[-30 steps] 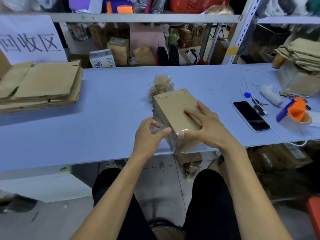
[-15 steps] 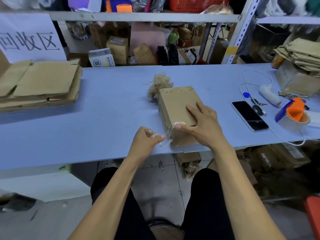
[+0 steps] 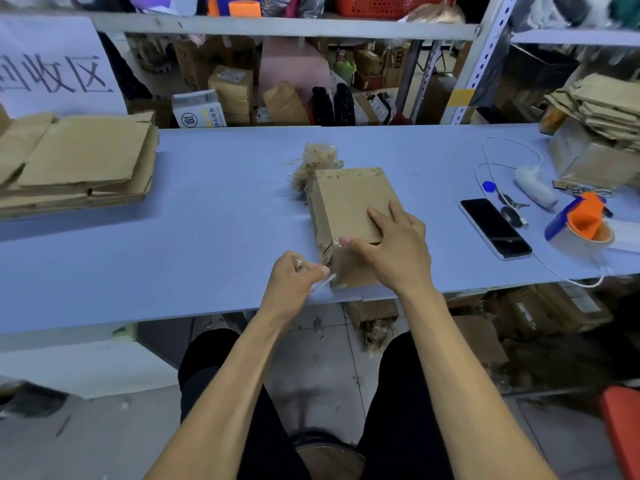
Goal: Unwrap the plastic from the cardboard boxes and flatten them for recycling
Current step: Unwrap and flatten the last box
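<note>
Drawn further left since a second ago, left hand pinching plastic wrap off cardboard box at table edge, right hand pressing flat; unwrapping underway, next needing steady pull

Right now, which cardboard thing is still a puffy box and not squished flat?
The cardboard box under the right hand, mid-table. It stands full and wrapped, unlike the flattened stack at far left.

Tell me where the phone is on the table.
The phone lies flat on the blue table, right of the cardboard box, between it and the tape dispenser, with keys just beyond.
</note>
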